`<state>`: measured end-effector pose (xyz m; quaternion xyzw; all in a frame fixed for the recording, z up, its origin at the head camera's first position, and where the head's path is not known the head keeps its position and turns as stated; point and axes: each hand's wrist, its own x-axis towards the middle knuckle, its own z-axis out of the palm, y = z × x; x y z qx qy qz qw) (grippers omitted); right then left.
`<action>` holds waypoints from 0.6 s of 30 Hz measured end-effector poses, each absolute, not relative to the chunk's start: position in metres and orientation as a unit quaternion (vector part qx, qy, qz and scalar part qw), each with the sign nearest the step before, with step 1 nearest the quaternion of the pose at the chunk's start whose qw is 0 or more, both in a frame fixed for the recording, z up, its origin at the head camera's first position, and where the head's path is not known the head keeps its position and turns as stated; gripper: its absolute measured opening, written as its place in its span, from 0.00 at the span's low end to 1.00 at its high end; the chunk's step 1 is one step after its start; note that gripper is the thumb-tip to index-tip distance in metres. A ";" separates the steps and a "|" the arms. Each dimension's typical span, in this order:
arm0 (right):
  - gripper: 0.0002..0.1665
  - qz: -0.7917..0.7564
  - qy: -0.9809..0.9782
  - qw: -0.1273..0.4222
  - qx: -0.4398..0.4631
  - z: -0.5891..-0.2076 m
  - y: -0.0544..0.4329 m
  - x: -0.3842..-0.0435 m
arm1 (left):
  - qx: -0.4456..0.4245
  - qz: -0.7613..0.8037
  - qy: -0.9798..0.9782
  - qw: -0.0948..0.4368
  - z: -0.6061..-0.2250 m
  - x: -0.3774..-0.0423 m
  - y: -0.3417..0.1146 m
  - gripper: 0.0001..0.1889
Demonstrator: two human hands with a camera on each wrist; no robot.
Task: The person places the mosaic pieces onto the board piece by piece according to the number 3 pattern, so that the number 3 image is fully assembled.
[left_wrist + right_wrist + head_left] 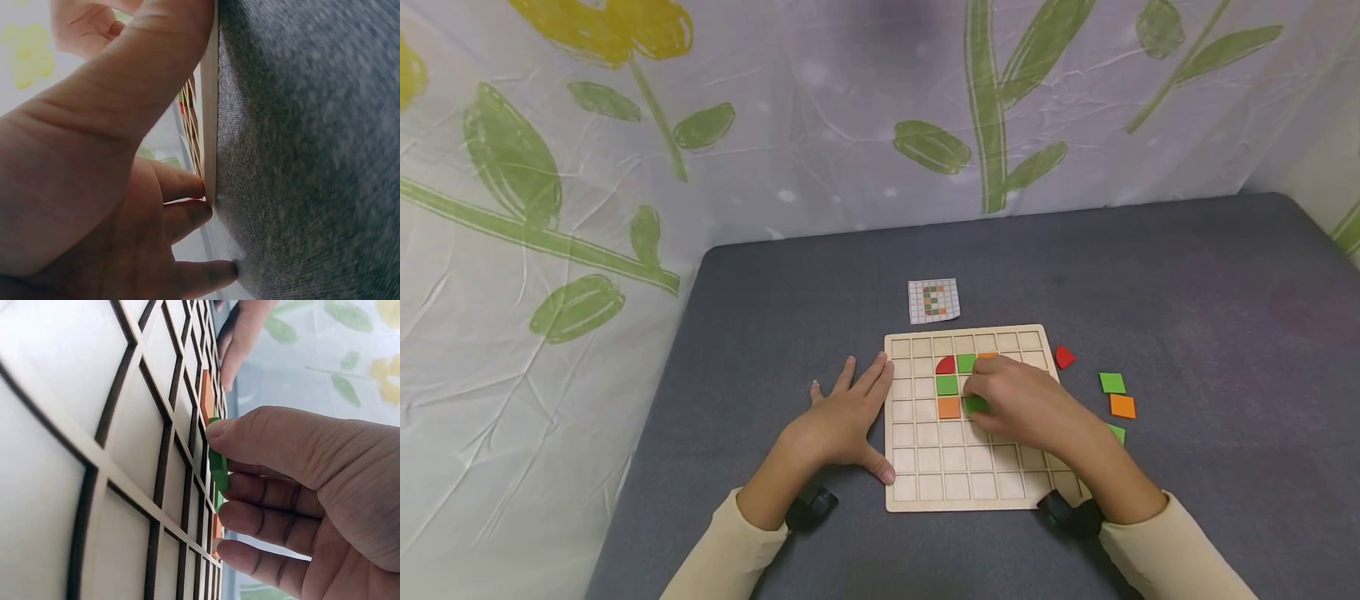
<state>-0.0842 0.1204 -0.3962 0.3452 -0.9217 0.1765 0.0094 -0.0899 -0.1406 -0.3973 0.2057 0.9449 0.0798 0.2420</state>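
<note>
A wooden grid board (925, 487) lies on the dark table. My right hand (1026, 404) pinches a green tile (219, 469) between thumb and fingers, low over the middle of the grid. In the right wrist view the tile is tilted against the grid ridges. Beside it in the cells lie a red quarter-round tile (946, 365), green tiles (947, 385) and an orange tile (949, 407). Another orange tile (987, 356) is partly covered by my right hand. My left hand (842, 421) is spread at the board's left edge, with fingertips and thumb against it.
A small printed card (934, 301) with a coloured grid pattern lies behind the board. To the right are a loose red piece (1064, 357), a green tile (1112, 382), an orange tile (1122, 406) and another green one (1117, 433), partly behind my right forearm.
</note>
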 end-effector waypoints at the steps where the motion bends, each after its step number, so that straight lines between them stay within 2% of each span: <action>1: 0.08 0.177 -0.922 0.009 0.345 -0.397 0.120 -0.084 | 0.207 0.081 0.945 0.241 -0.398 -0.090 -0.141 0.79; 18: 0.08 0.178 -0.924 0.005 0.337 -0.401 0.118 -0.085 | 0.208 0.075 0.945 0.242 -0.399 -0.091 -0.141 0.79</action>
